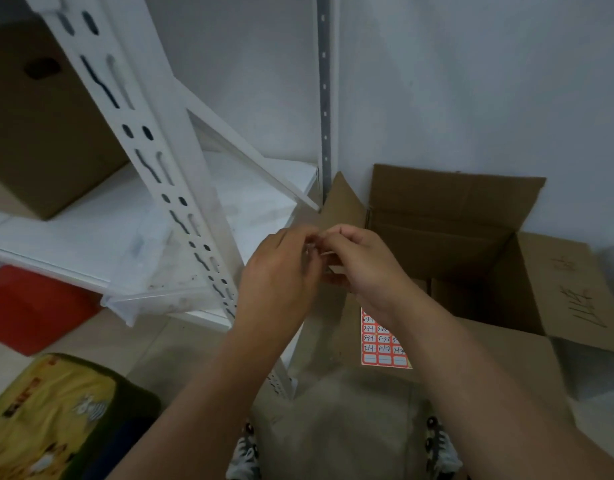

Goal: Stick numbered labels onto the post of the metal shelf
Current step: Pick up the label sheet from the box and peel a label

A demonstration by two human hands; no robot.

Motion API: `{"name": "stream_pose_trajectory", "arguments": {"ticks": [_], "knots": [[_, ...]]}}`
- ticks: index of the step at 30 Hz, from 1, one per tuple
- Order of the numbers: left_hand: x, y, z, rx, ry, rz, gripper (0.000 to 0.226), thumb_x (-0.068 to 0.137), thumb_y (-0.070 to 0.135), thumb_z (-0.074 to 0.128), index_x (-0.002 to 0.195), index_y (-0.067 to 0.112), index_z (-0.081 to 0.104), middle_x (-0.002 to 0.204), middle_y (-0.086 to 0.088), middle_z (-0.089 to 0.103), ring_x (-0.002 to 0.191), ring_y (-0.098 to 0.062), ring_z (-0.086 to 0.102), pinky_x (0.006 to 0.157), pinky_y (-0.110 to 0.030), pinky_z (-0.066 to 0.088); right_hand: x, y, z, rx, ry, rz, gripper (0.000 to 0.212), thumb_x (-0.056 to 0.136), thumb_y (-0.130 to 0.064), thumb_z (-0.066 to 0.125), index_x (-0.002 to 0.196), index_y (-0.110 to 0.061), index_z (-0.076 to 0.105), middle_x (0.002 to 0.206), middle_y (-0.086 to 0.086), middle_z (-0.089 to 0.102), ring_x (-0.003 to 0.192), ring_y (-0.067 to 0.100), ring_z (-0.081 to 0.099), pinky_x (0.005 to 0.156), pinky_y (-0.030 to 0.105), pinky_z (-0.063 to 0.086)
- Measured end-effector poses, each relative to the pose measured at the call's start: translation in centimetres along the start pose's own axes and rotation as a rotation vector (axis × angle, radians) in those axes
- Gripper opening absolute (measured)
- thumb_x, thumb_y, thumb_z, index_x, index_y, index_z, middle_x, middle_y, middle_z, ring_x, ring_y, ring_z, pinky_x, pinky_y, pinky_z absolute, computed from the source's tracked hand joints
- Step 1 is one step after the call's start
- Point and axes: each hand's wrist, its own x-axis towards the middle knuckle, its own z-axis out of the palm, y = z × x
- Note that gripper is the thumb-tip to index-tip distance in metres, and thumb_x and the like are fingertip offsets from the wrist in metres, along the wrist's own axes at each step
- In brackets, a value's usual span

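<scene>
My left hand (281, 271) and my right hand (361, 265) meet fingertip to fingertip in the middle of the view and pinch a small pale label (320, 249) between them; the label is mostly hidden by the fingers. The white slotted post (149, 140) of the metal shelf runs diagonally from the upper left down behind my left wrist, just left of my hands. A red-bordered sheet of numbered labels (381, 341) lies on a cardboard flap below my right forearm, partly covered by it.
An open cardboard box (454, 223) stands right of the shelf against the wall. A closed brown box (45, 133) sits on the white shelf board (101, 223). A red item (31, 306) and a yellow bag (49, 403) lie on the floor at the left.
</scene>
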Motion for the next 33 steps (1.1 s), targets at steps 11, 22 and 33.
{"name": "stream_pose_trajectory", "arguments": {"ticks": [11, 22, 33], "knots": [[0.8, 0.1, -1.2, -0.705, 0.08, -0.518, 0.013, 0.087, 0.011, 0.069, 0.093, 0.022, 0.065, 0.086, 0.008, 0.072, 0.082, -0.002, 0.068, 0.07, -0.011, 0.05, -0.1, -0.5, 1.1, 0.095, 0.111, -0.053, 0.016, 0.092, -0.018, 0.057, 0.099, -0.007, 0.066, 0.086, 0.005, 0.07, 0.08, 0.015, 0.067, 0.07, 0.026, 0.053], [0.7, 1.5, -1.1, -1.368, 0.043, -0.772, 0.024, 0.089, -0.003, 0.057, 0.084, 0.018, 0.069, 0.096, -0.008, 0.073, 0.083, -0.014, 0.069, 0.07, -0.022, 0.052, -0.6, 0.0, 0.4, 0.021, 0.177, -0.148, 0.014, 0.091, -0.019, 0.061, 0.087, -0.008, 0.069, 0.081, 0.009, 0.071, 0.072, 0.014, 0.066, 0.066, 0.026, 0.053], [0.5, 1.7, -0.9, -1.041, 0.094, -0.628, 0.012, 0.091, 0.006, 0.059, 0.091, 0.015, 0.068, 0.077, 0.004, 0.069, 0.074, -0.012, 0.061, 0.066, -0.02, 0.052, -1.1, -0.5, -0.5, -0.243, 0.172, -0.386, 0.012, 0.095, -0.019, 0.055, 0.086, -0.018, 0.063, 0.082, 0.006, 0.066, 0.076, 0.02, 0.062, 0.068, 0.033, 0.053]]}}
